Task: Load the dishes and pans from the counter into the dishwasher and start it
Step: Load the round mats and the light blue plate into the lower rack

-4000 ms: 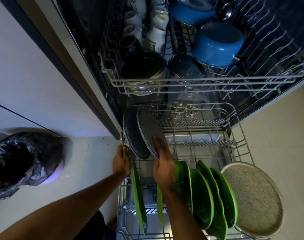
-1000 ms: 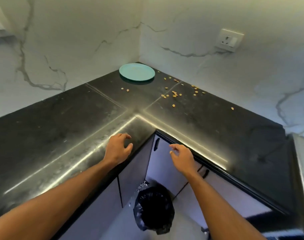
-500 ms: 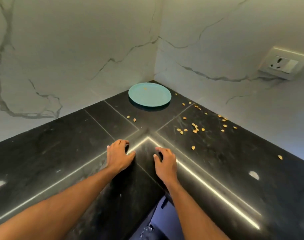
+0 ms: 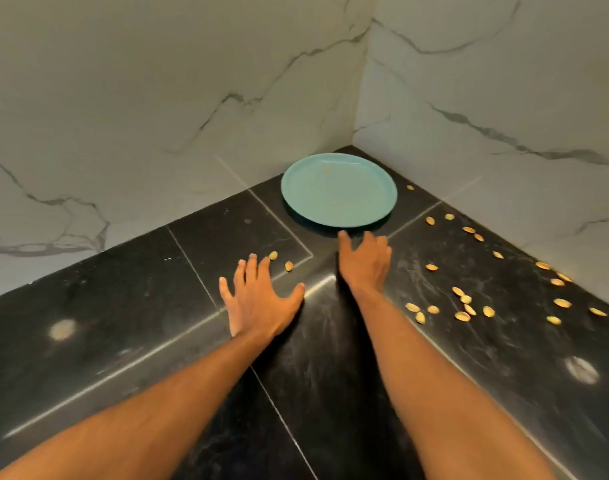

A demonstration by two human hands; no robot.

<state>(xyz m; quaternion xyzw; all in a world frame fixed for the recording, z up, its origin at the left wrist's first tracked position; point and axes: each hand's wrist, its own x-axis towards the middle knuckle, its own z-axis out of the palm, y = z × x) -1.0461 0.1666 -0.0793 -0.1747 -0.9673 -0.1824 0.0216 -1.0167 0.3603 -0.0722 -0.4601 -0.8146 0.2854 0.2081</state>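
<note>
two bare forearms stretch across a black stone worktop (image 4: 123, 323) in a kitchen corner, where two white walls (image 4: 157, 98) with grey veins meet. the left hand (image 4: 258, 306) is palm down on the stone, its fingers (image 4: 251, 268) straight and spread wide, the thumb out to the right, holding nothing. whether the palm presses on the worktop or only hovers just above it cannot be told. the right hand (image 4: 365, 261) is further forward, nearer the corner, also palm down, its fingers loosely spread and a little bent, and it too holds nothing.

just beyond the right fingers lies a round teal plate (image 4: 337, 199), flat on the worktop and tucked into the corner, near both walls. its near rim is right at the tips of those fingers, and it cannot be told whether they touch it. a single seed (image 4: 326, 170) sits on the far part of the plate.

two pale seeds (image 4: 288, 266) lie just to the right of the left fingers, in the gap between the hands. many more scattered seeds (image 4: 464, 299) lie to the right of the right fingers, apart from them, strung out along the foot of the right-hand wall.
</note>
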